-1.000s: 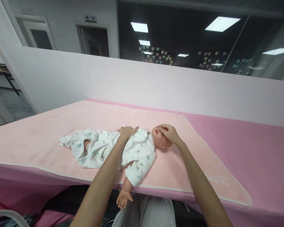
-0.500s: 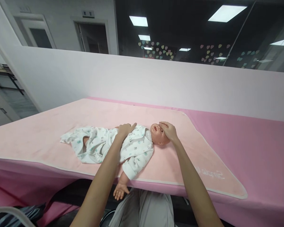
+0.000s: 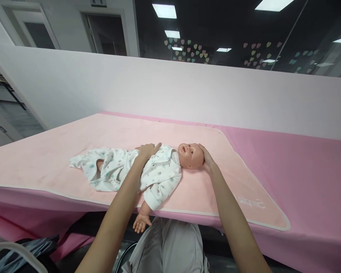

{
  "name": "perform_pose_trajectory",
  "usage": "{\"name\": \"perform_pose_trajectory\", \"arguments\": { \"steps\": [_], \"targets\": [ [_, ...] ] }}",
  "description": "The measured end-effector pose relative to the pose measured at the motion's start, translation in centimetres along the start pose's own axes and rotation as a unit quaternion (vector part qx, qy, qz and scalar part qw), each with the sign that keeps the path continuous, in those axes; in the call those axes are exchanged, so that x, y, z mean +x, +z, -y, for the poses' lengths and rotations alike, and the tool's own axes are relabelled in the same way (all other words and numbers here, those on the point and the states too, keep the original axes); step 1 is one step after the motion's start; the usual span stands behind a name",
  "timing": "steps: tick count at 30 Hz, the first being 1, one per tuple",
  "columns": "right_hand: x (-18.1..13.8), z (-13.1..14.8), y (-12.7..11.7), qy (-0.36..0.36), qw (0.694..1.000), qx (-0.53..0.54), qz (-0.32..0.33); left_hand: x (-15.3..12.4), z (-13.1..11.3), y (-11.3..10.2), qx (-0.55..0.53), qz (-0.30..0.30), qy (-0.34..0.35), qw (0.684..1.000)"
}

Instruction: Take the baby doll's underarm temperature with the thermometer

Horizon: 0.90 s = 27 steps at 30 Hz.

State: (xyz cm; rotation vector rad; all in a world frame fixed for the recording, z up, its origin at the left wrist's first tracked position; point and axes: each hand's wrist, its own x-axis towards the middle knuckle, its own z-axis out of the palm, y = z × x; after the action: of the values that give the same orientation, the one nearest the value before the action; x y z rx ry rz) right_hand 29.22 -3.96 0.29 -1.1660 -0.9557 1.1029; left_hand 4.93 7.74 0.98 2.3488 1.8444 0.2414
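Note:
A baby doll (image 3: pixel 161 173) in a white patterned outfit lies on its back on a light pink mat (image 3: pixel 230 185), its head (image 3: pixel 191 156) to the right. My left hand (image 3: pixel 148 151) rests flat on the doll's torso, thumb apart from the fingers. Against the crown of the doll's head lies my right hand (image 3: pixel 208 158), fingers stretched along it; part of that hand is hidden behind the head. The doll's near arm (image 3: pixel 142 219) hangs over the mat's front edge, palm up.
A deeper pink cloth (image 3: pixel 309 182) covers the table under the mat. Behind it stands a low white wall (image 3: pixel 187 91) below dark glass with heart stickers. My legs (image 3: pixel 170 246) are under the table's front edge. A curved pale bar (image 3: pixel 19 250) is at lower left.
My right hand has slid off the doll's forehead and eyes to the crown, so the face shows more. My left hand stays on the torso. The view has tilted slightly down.

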Motion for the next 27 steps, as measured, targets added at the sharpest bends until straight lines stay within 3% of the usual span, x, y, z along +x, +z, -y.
{"name": "perform_pose_trajectory", "arguments": {
  "steps": [3,8,14,18,22,27],
  "targets": [
    [-1.3,0.0,1.1,0.026,0.999,0.033,-0.003,-0.1,0.0,0.0,-0.013,-0.001,0.0,1.0],
    [-1.7,-0.4,1.3,-0.002,0.998,0.068,-0.016,0.1,0.0,0.1,-0.013,0.006,-0.013,1.0],
    [0.5,0.5,-0.7,-0.148,0.975,-0.067,-0.151,0.0,0.1,0.0,-0.01,0.003,0.001,1.0],
    [0.7,0.6,-0.5,-0.209,0.963,-0.083,-0.149,-0.1,0.1,0.0,-0.01,-0.004,0.009,1.0],
    [0.8,-0.3,-0.1,-0.186,0.975,-0.072,-0.1,-0.1,0.0,0.0,-0.008,-0.004,0.007,1.0],
    [1.5,-1.2,-0.7,-0.131,0.987,0.002,-0.093,0.0,0.0,0.1,-0.008,-0.006,0.003,1.0]
  ]
}}
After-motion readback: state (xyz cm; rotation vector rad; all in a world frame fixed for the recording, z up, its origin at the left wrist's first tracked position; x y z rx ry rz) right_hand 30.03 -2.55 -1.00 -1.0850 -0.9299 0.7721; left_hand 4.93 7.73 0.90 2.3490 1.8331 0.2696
